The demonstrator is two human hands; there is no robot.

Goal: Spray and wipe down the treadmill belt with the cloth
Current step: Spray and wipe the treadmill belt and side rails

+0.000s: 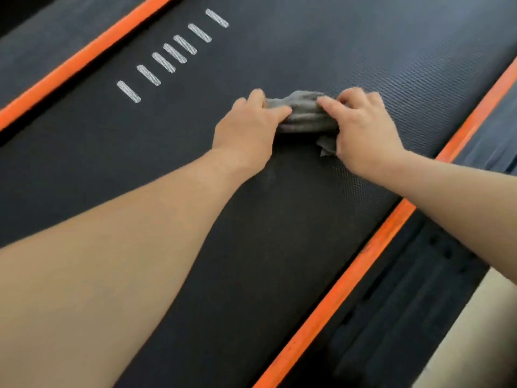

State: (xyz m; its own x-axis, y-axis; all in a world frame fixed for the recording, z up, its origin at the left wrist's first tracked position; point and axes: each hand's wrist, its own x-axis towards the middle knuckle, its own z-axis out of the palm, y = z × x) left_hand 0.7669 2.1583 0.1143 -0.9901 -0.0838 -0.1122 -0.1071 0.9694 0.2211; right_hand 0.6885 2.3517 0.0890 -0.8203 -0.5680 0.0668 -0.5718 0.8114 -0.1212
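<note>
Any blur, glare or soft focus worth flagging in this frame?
Head view: soft throughout; the belt weave resolves only near the cloth, with a pale bluish sheen washing out the top right. Head view: left hand and right hand readable, edges slightly smeared; faint shadow under the cloth.

An orange strip ran diagonally along the left side, with a dark side rail beyond it at the far left. A second orange strip ran along the right, bordered by a dark ridged rail. Pale floor showed at the near right corner.
</note>
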